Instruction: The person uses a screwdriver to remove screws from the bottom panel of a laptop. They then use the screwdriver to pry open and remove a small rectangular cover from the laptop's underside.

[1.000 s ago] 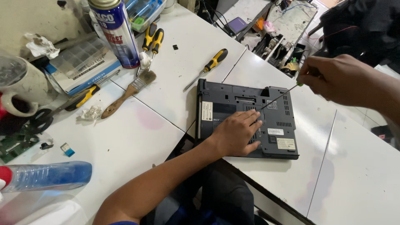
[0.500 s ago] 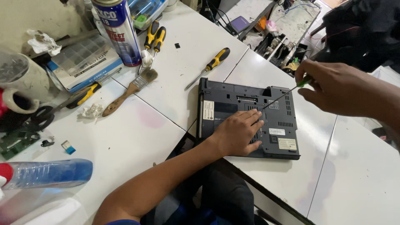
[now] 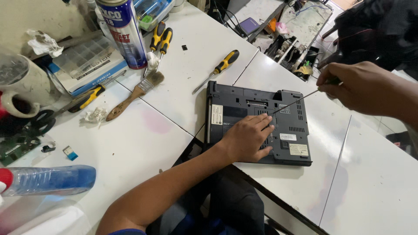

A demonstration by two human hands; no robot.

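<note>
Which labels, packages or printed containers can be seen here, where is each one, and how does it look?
Spray can: table's far left, upright, blue and white cylinder with a red band.
Flat box: left of the can, under a clear organiser, white and blue.
Stickers: on the upturned grey laptop, white rectangles, at its left edge and near right corner.

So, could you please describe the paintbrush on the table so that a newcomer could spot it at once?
Start at the upturned grey laptop under the left hand, then look left across the white table toward the tall blue spray can. The paintbrush lies below that can; unlike the yellow-and-black screwdrivers nearby, it has a wooden handle and bristles.
</note>
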